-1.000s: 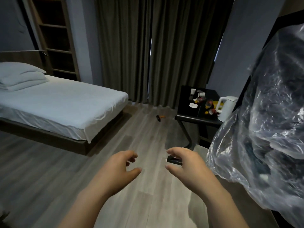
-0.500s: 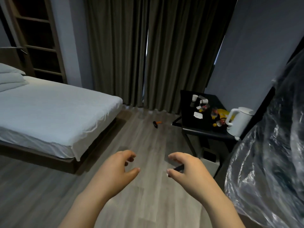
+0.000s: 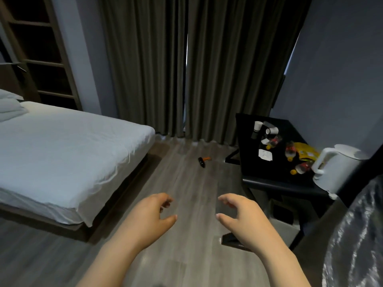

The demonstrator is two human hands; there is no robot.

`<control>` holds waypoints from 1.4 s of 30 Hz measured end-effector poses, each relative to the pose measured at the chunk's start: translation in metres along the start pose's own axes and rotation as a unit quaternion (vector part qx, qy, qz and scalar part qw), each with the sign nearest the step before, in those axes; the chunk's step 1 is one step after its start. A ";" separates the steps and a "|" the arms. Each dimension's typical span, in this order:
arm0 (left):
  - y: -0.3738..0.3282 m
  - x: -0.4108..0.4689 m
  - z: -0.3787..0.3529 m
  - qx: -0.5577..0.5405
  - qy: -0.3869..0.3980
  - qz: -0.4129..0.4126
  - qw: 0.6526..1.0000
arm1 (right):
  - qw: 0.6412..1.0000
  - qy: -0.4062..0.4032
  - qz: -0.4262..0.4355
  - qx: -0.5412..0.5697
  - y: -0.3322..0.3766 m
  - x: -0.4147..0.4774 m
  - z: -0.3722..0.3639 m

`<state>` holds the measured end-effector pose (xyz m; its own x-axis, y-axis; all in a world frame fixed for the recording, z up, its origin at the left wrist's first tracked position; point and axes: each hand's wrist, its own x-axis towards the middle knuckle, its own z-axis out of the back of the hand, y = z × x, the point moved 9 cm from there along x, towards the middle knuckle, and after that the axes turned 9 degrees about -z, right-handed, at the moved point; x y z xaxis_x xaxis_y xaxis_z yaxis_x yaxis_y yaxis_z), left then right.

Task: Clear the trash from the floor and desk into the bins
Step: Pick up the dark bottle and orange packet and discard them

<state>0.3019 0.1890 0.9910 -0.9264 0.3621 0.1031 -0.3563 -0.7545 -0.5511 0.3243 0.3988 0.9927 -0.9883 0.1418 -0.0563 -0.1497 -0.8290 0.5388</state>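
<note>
Nearest us, hands: our left hand point(image 3: 149, 216) and right hand point(image 3: 244, 220) hang low over the floor point(image 3: 182, 183). Their fingers are loosely curled, spread apart and hold nothing. We judge them poised for a pick-up.
Under the right wrist: a flat black thing point(image 3: 230, 240) lies on the floor, partly hidden. We cannot tell if it is trash.
Right edge: a clear bag point(image 3: 356, 241) bulges beside us, and we cannot make out its contents.
Under the desk: a grey bin point(image 3: 284, 212) stands with a dark mouth, its contents hidden. We judge it is kept there to be handy for desk litter.
Mid floor: a black-and-orange scrap point(image 3: 204, 160) lies alone between bed point(image 3: 62, 152) and desk point(image 3: 248, 158).
Desk top: cups point(image 3: 272, 131), bottles point(image 3: 290, 151), a yellow wrapper point(image 3: 306, 152) and white bits lie scattered. One cup lies on its side. The kettle point(image 3: 339, 168) stands at the near right corner.
Progress: we judge that nothing is collected yet, and the scrap is the nearest sure piece.
</note>
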 end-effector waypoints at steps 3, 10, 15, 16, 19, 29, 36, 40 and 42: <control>0.000 0.055 0.002 0.012 -0.007 0.003 1.000 | 1.000 0.001 0.001 0.010 -0.005 0.053 0.015; 0.018 0.154 -0.015 -0.004 0.002 0.016 1.000 | 1.000 0.006 -0.004 -0.004 -0.024 0.157 0.025; 0.044 0.231 -0.029 -0.024 0.017 0.010 1.000 | 1.000 0.006 -0.019 -0.014 -0.034 0.228 0.017; 0.050 0.248 -0.031 -0.028 0.019 0.006 0.999 | 1.000 0.008 -0.022 -0.013 -0.034 0.244 0.014; 0.077 0.299 -0.032 -0.044 0.021 0.005 0.999 | 0.999 0.007 -0.035 -0.013 -0.031 0.296 0.007; 0.161 0.478 -0.010 -0.055 0.067 -0.003 0.996 | 0.995 0.018 -0.095 -0.031 -0.004 0.462 -0.017; 0.203 0.562 -0.018 -0.057 0.093 -0.008 0.994 | 0.992 0.036 -0.113 -0.041 -0.001 0.558 -0.034; 0.233 0.617 -0.022 -0.057 0.095 0.015 0.994 | 0.991 0.052 -0.119 -0.034 -0.006 0.622 -0.048; 0.246 0.650 -0.023 -0.053 0.091 0.021 0.994 | 0.991 0.063 -0.116 -0.029 -0.010 0.660 -0.055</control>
<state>-0.3847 0.2515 0.9036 -0.8989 0.4329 -0.0680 -0.2948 -0.7122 -0.6370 -0.3284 0.4705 0.9038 -0.9221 0.2670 -0.2801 -0.3719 -0.8116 0.4505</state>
